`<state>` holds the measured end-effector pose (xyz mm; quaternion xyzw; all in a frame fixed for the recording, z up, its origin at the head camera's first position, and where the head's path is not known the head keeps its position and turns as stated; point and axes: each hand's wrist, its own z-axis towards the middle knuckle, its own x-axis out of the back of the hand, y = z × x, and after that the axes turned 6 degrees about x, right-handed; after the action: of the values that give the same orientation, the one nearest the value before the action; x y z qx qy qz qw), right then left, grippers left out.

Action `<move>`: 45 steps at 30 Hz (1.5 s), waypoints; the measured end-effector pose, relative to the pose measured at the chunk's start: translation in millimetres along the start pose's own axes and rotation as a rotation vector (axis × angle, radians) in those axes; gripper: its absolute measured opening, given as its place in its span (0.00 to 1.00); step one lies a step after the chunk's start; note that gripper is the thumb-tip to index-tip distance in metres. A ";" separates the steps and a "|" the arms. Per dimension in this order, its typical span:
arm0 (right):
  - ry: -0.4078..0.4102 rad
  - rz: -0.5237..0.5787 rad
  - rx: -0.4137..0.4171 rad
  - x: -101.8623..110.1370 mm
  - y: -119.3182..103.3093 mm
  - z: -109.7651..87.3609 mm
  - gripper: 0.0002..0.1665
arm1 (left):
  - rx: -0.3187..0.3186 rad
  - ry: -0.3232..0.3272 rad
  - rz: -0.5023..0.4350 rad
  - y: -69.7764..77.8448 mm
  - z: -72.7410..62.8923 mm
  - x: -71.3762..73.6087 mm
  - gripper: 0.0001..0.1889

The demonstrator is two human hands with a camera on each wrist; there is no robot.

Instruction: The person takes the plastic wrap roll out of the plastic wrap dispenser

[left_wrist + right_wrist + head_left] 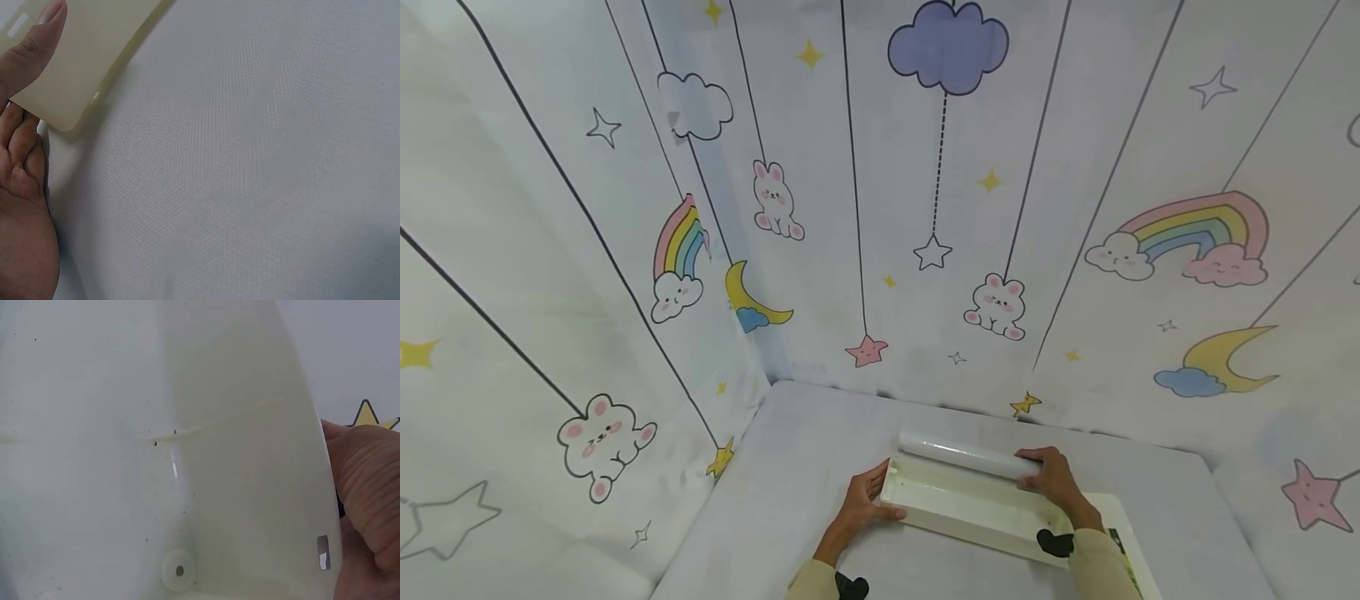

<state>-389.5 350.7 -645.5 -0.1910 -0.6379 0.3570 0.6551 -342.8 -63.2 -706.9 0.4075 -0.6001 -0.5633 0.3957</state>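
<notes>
A long cream plastic box [958,500], open at the top, lies across the white surface in the head view. At its left end, my left hand [859,506] grips the box with the thumb on the near side. The left wrist view shows that thumb [34,47] against the box wall [87,69]. Behind the box lies a shiny roll of clear film [958,454]. My right hand [1054,482] holds the roll's right end, its forearm crossing over the box. In the right wrist view the box inside [244,487] fills most of the picture, hiding the roll.
A flat cream piece with a green print [1131,558] lies at the box's right end, partly under the right sleeve. Walls of printed cloth [880,208] stand behind and to the left. White cloth [820,433] covers the tabletop.
</notes>
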 end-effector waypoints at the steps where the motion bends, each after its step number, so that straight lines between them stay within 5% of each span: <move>1: -0.002 -0.005 0.000 -0.5 0.8 0.1 0.32 | -0.007 -0.001 0.002 -0.6 -0.2 0.2 0.57; 7: -0.006 -0.014 0.001 -3.2 9.0 1.3 0.33 | -0.064 -0.006 0.027 -3.2 -0.1 0.9 0.57; 18: 0.009 -0.049 0.003 0.1 7.9 -1.1 0.33 | 0.013 -0.008 -0.001 5.1 0.9 -3.6 0.57; 35: 0.043 -0.090 0.007 6.1 1.2 -19.3 0.36 | -0.016 -0.037 0.025 -1.8 7.8 -9.4 0.57; 40: 0.052 -0.099 -0.025 7.6 -11.3 -10.1 0.37 | -0.046 -0.037 0.031 -3.7 11.6 -0.4 0.57; 45: 0.118 -0.155 0.041 4.9 -22.8 4.6 0.36 | -0.032 -0.068 0.060 -0.7 11.8 16.4 0.58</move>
<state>-389.2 338.0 -625.5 -0.1485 -0.6036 0.3061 0.7211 -359.6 -74.4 -708.0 0.3638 -0.6158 -0.5743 0.3983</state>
